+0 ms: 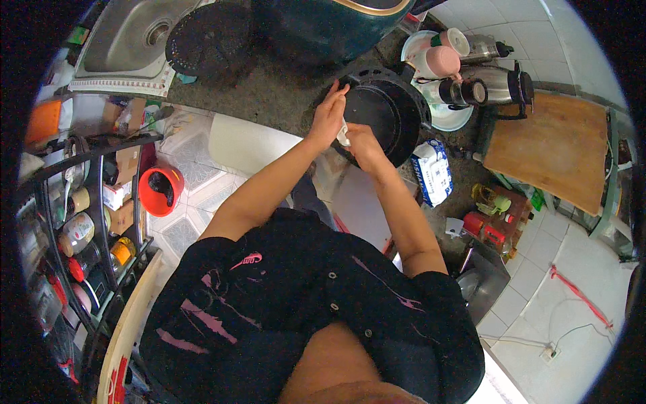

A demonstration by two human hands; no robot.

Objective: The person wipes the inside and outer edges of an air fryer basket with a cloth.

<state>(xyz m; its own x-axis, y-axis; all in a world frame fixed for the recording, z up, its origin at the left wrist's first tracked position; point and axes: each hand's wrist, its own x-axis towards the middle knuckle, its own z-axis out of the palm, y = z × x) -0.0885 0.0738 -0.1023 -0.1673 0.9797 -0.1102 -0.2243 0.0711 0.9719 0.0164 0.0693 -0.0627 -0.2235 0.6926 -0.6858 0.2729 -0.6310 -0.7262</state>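
Observation:
A round black air fryer basket (391,108) sits tilted at the front edge of the dark counter. My left hand (328,116) grips its left rim, with the fingers pointing towards the back. A crumpled white wipe (343,134) is pinched in my right hand (364,145), against the near left side of the basket. The fingertips of that hand are partly hidden. Just right of the basket lies a blue and white pack of wipes (432,173) that bears writing. Behind both hands stands a dark green air fryer body (323,38) with a gold-coloured trim.
A steel sink (118,45) and a black perforated round plate (209,40) are at back left. Cups and a steel kettle (497,88) crowd a basin (454,118) at right, beside a wooden board (547,149). A red bucket (164,189) stands on the floor near a black rack (98,177).

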